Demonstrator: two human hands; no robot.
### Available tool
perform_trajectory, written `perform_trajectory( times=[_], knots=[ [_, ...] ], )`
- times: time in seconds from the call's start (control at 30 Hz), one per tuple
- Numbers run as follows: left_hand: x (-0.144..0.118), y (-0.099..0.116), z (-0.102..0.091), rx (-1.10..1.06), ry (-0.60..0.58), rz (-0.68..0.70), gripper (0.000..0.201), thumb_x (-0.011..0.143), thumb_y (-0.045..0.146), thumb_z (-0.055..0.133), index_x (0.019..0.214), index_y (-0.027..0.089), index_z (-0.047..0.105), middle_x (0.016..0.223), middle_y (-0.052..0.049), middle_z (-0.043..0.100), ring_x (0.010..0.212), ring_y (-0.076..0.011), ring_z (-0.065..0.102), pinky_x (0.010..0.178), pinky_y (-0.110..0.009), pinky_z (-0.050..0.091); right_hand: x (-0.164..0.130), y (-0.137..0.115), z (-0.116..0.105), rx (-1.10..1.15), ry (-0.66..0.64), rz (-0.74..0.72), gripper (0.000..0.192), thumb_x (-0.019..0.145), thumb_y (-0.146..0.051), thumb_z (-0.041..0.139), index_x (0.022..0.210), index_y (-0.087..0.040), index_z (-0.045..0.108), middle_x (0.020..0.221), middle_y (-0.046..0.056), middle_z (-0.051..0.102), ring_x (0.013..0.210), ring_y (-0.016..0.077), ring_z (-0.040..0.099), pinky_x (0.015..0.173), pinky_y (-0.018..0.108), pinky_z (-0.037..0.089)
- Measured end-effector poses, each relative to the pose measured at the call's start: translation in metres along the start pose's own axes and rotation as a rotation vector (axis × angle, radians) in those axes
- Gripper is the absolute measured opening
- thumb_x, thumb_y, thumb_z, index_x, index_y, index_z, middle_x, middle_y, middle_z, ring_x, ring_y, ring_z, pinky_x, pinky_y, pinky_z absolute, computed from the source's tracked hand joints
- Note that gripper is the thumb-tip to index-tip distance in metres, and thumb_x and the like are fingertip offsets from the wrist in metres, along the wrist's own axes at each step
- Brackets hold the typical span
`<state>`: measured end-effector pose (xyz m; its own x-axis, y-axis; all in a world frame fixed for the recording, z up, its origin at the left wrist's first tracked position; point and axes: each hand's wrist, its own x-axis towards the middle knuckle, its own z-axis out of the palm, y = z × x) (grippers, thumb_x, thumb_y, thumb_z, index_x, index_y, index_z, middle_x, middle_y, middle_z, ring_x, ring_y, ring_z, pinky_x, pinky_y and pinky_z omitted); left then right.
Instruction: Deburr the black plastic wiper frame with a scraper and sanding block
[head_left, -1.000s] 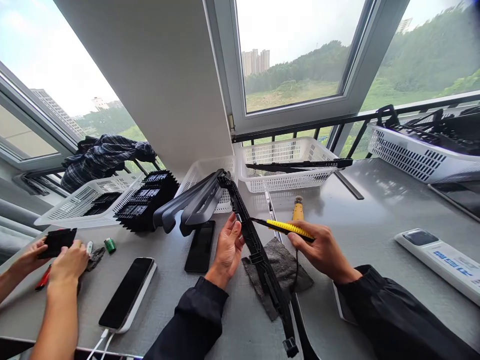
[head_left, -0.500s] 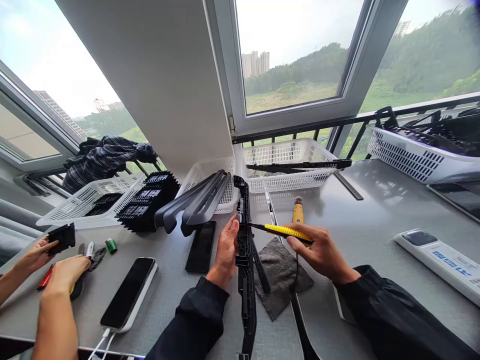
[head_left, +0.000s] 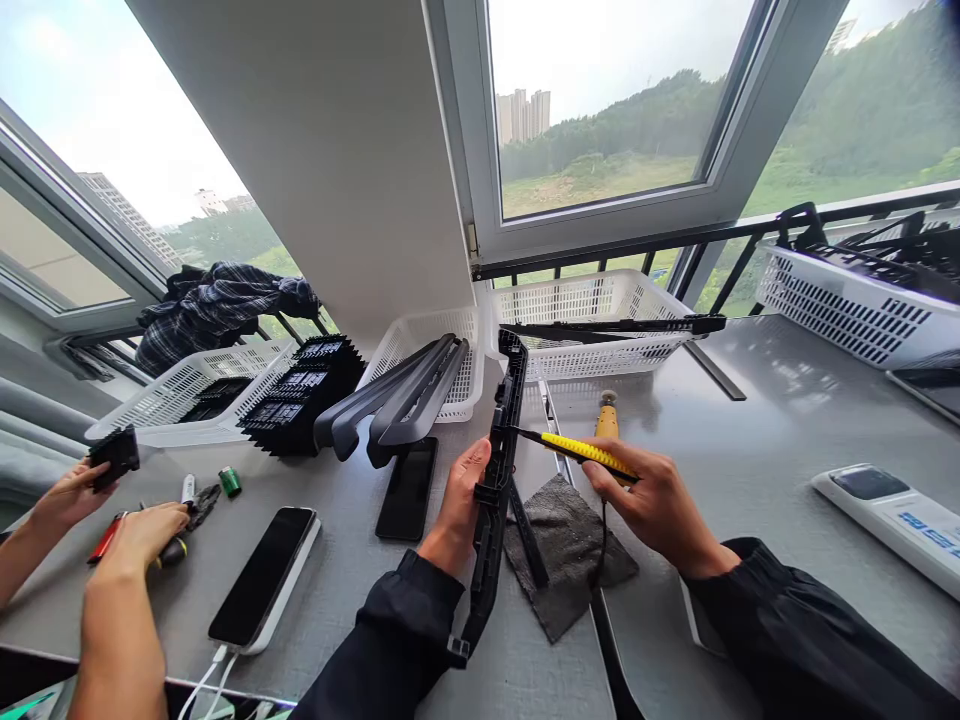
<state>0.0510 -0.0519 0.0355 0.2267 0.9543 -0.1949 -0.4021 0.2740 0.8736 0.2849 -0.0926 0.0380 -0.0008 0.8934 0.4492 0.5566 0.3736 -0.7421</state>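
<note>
Left hand (head_left: 459, 500), grip clamped on a long black plastic strip (head_left: 495, 480), held tilted above the bench (head_left: 750, 430). Right hand (head_left: 652, 500), grip closed on a yellow-handled tool (head_left: 581, 452), tip touching the strip just right of it, above a grey cloth (head_left: 570, 550).

You're working in bright, even daylight from the windows (head_left: 607, 110) ahead; the sky there is blown out. Below them, the grey table (head_left: 757, 440) shows soft glare and faint shadows. Wide-angle distortion bends the frame's edges; focus stays sharp.
</note>
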Motion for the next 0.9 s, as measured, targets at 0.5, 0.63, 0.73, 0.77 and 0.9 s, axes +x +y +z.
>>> perform_trajectory(
  times=[0.5, 0.63, 0.73, 0.77, 0.9],
  knots=[
    [0.004, 0.001, -0.005, -0.041, -0.01, -0.127, 0.054, 0.071, 0.054, 0.082, 0.1, 0.008, 0.074, 0.059, 0.003, 0.058, 0.042, -0.0083, 0.044, 0.038, -0.022, 0.032, 0.0, 0.002, 0.001, 0.012, -0.029, -0.017, 0.023, 0.097, -0.032, 0.061, 0.103, -0.022, 0.081, 0.094, 0.004, 0.084, 0.079, 0.0228, 0.077, 0.077, 0.03, 0.058],
    [0.002, -0.003, -0.004, -0.035, -0.004, -0.161, 0.056, 0.074, 0.058, 0.081, 0.1, 0.009, 0.075, 0.059, 0.004, 0.056, 0.043, -0.0084, 0.045, 0.039, -0.021, 0.033, 0.001, 0.009, 0.004, 0.023, -0.013, 0.007, 0.026, 0.1, -0.035, 0.062, 0.112, -0.022, 0.079, 0.106, 0.007, 0.084, 0.092, 0.0251, 0.078, 0.084, 0.033, 0.058],
    [0.002, -0.009, -0.005, -0.005, 0.015, -0.205, 0.053, 0.079, 0.063, 0.078, 0.089, 0.011, 0.074, 0.058, 0.003, 0.057, 0.044, -0.0093, 0.048, 0.04, -0.022, 0.035, 0.004, 0.011, 0.003, 0.036, -0.022, -0.003, 0.027, 0.101, -0.036, 0.062, 0.116, -0.022, 0.079, 0.11, 0.008, 0.083, 0.099, 0.0257, 0.076, 0.087, 0.035, 0.058],
    [0.002, -0.01, -0.006, -0.003, 0.023, -0.221, 0.052, 0.08, 0.063, 0.078, 0.085, 0.012, 0.072, 0.057, 0.002, 0.057, 0.044, -0.0097, 0.049, 0.04, -0.022, 0.035, 0.004, 0.01, 0.002, 0.039, -0.025, -0.007, 0.027, 0.101, -0.036, 0.062, 0.116, -0.022, 0.079, 0.11, 0.008, 0.083, 0.099, 0.0257, 0.076, 0.087, 0.035, 0.058],
    [0.006, -0.013, -0.01, -0.043, 0.043, -0.26, 0.047, 0.084, 0.061, 0.077, 0.076, 0.017, 0.064, 0.052, 0.004, 0.054, 0.041, -0.0101, 0.048, 0.04, -0.022, 0.033, 0.003, 0.005, 0.0, 0.035, -0.036, -0.011, 0.025, 0.099, -0.033, 0.062, 0.113, -0.022, 0.079, 0.106, 0.008, 0.083, 0.093, 0.0248, 0.076, 0.08, 0.033, 0.058]
  ],
)
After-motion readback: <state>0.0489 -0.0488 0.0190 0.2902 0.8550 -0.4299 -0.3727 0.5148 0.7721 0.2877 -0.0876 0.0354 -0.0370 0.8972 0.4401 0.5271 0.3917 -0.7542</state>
